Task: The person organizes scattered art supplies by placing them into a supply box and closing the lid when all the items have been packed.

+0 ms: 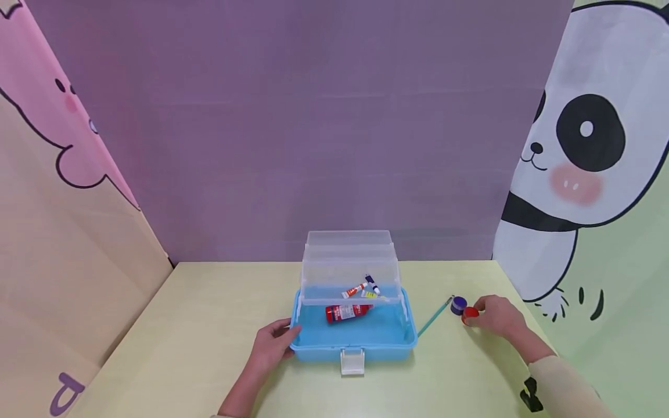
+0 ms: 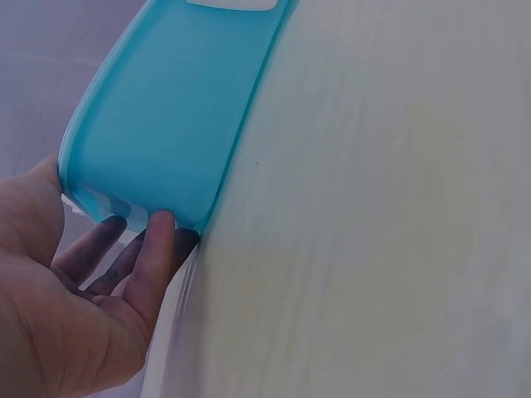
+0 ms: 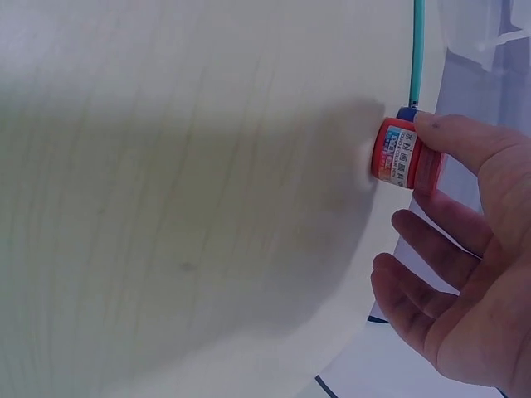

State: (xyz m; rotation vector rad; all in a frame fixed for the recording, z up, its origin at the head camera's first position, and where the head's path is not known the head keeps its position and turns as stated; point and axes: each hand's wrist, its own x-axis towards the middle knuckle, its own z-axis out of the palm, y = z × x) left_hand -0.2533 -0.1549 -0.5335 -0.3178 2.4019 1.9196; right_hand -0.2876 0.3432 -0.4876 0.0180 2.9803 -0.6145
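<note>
A light blue plastic box [image 1: 324, 353] stands on the table, its clear lid [image 1: 347, 258] raised at the back. My left hand [image 1: 272, 345] holds the box's left end, thumb at the rim and fingertips against the side wall [image 2: 166, 133]. Inside lies a red bottle [image 1: 346, 313] with a white label; small paint tubes [image 1: 355, 290] show through the lid. On the right, my right hand [image 1: 499, 318] pinches a red paint jar [image 3: 395, 154] between thumb and finger, the other fingers loosely bent. Beside it stands a purple-blue jar [image 1: 458, 305], mostly hidden in the right wrist view.
A teal paintbrush [image 1: 435, 317] lies slantwise between the box and the jars. The white latch [image 1: 352, 361] hangs at the box's front. A purple backdrop [image 1: 340, 128] rises behind the pale table [image 1: 209, 325], with printed cloths at both sides.
</note>
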